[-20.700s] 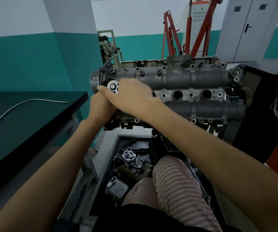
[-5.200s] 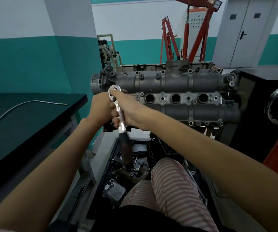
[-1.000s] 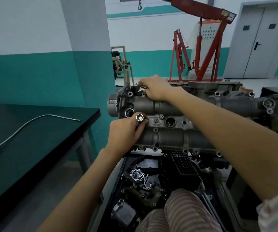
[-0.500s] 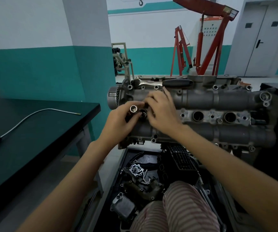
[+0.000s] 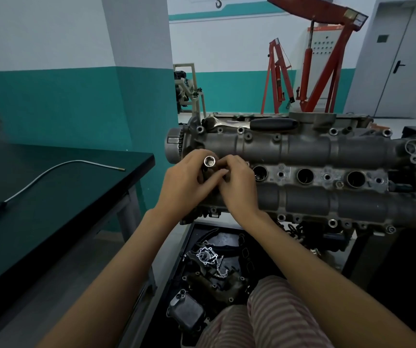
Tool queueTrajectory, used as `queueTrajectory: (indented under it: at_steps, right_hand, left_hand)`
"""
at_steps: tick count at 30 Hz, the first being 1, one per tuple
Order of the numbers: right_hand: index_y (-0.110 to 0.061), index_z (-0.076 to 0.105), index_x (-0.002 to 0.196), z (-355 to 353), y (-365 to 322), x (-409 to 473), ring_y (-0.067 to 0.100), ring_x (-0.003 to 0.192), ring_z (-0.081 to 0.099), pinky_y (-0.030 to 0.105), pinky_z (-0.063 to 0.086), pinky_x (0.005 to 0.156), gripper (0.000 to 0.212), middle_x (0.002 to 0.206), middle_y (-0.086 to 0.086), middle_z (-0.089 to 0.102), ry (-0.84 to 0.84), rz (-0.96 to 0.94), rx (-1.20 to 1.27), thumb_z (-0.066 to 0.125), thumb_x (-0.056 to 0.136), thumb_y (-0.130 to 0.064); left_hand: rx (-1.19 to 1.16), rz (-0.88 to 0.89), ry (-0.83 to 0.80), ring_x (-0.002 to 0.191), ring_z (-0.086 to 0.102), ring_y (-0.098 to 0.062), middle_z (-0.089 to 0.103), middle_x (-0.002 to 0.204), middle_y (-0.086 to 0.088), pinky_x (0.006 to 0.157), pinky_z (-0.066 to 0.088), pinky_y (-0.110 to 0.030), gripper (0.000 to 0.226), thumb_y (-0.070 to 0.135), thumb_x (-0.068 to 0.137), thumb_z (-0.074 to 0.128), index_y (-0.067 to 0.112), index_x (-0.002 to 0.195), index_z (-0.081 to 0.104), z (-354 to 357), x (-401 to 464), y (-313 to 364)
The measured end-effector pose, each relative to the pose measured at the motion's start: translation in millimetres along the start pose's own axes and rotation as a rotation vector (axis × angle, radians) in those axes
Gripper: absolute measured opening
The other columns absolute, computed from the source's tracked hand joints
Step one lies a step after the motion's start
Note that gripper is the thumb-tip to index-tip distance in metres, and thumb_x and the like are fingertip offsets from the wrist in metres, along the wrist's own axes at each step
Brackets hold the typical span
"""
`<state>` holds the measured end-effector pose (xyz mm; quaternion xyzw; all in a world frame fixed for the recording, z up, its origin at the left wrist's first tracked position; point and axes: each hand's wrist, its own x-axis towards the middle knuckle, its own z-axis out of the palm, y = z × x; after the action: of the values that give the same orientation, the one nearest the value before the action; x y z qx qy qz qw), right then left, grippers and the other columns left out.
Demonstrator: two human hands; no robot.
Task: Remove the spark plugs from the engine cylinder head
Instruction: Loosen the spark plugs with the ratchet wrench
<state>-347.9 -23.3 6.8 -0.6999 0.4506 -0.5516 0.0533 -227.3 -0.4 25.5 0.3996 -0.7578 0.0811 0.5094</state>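
At the cylinder head's [image 5: 302, 151] left end, the left hand [image 5: 185, 183] gripped a socket [image 5: 209, 162] while the right hand's [image 5: 238, 184] curled fingers pinched its lower part, with the ratchet [image 5: 249, 123] lying on the head's top.
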Motion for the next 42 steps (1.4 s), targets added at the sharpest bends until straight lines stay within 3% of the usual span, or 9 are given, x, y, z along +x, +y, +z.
queueTrajectory:
  at_steps: [3,7,9,13,17,22,27,35,42]
  right_hand:
    - [-0.008,0.064,0.091,-0.6,-0.3,-0.3,-0.005,0.06,0.039,0.006,0.033,0.06,0.01,0.076,-0.013,0.044,0.02,-0.022,0.023,0.061,0.082,-0.005]
    - [-0.012,0.058,0.105,-0.2,-0.8,-1.9,-0.005,0.06,0.043,0.009,0.034,0.056,0.02,0.074,-0.017,0.046,-0.014,-0.03,0.05,0.06,0.085,-0.009]
    - [-0.011,0.052,0.107,1.1,-0.2,-2.3,0.004,0.068,0.05,0.018,0.037,0.058,0.023,0.083,-0.005,0.055,-0.039,-0.02,0.014,0.059,0.085,-0.011]
    - [-0.012,0.049,0.088,3.5,1.1,0.9,0.01,0.072,0.045,0.019,0.029,0.055,0.018,0.089,-0.001,0.049,-0.026,0.016,-0.015,0.065,0.079,-0.013]
    - [-0.015,0.047,0.075,3.7,1.6,2.8,0.009,0.066,0.043,0.021,0.031,0.056,0.017,0.077,-0.004,0.047,-0.012,-0.011,0.032,0.058,0.08,-0.003]
    - [-0.009,0.061,0.093,1.2,3.5,0.4,-0.002,0.067,0.044,0.01,0.033,0.062,0.012,0.081,-0.005,0.054,-0.056,-0.041,0.047,0.054,0.084,-0.004]
    - [-0.01,0.06,0.103,1.5,3.0,-1.3,0.017,0.086,0.056,0.019,0.034,0.065,0.02,0.099,0.005,0.062,-0.075,-0.041,-0.024,0.054,0.085,-0.007]
    - [-0.009,0.059,0.084,1.3,1.6,-1.1,-0.003,0.063,0.043,0.009,0.035,0.059,0.005,0.079,-0.01,0.046,0.012,0.019,0.114,0.06,0.082,-0.005]
    - [-0.008,0.061,0.114,-1.0,-0.4,-4.7,0.015,0.096,0.056,0.015,0.04,0.078,0.028,0.106,0.005,0.062,-0.065,-0.079,0.033,0.052,0.088,-0.003]
  left_hand:
    - [-0.022,0.023,-0.003,0.096,0.06,-0.007,0.064,0.109,0.007,0.077,0.052,-0.033,0.028,0.024,0.086,0.059,0.017,0.113,0.062,-2.5,0.5,-0.9]
    - [-0.036,-0.012,0.013,0.078,0.062,-0.013,0.068,0.087,0.003,0.065,0.051,-0.038,0.014,0.022,0.086,0.063,0.011,0.093,0.068,-1.6,3.7,1.0]
    - [-0.019,-0.044,0.047,0.069,0.059,-0.016,0.065,0.077,-0.001,0.06,0.047,-0.039,0.019,0.026,0.084,0.067,0.007,0.084,0.065,0.7,4.5,1.3]
    - [0.02,-0.071,0.096,0.06,0.049,-0.016,0.055,0.066,-0.001,0.053,0.041,-0.036,0.032,0.031,0.08,0.071,0.006,0.071,0.054,4.9,4.3,3.3]
    - [0.039,-0.025,0.073,0.072,0.058,-0.009,0.064,0.081,0.006,0.06,0.048,-0.033,0.017,0.03,0.083,0.068,0.014,0.084,0.062,4.6,1.5,4.4]
    - [0.054,0.018,0.023,0.074,0.053,0.0,0.067,0.095,0.008,0.064,0.048,-0.027,0.016,0.023,0.087,0.058,0.017,0.098,0.068,1.7,-1.8,1.5]
    - [0.137,-0.022,0.025,0.068,0.055,-0.016,0.06,0.078,0.001,0.059,0.047,-0.037,0.021,0.028,0.088,0.063,0.008,0.083,0.061,4.6,1.2,-0.1]
    - [0.143,-0.027,0.068,0.051,0.043,-0.005,0.052,0.06,0.01,0.048,0.038,-0.025,0.021,0.031,0.087,0.063,0.012,0.081,0.059,4.6,-0.5,4.6]
    - [0.135,-0.017,0.066,0.044,0.041,-0.008,0.04,0.05,0.015,0.045,0.037,-0.026,0.022,0.029,0.088,0.053,0.008,0.089,0.061,3.2,0.0,6.4]
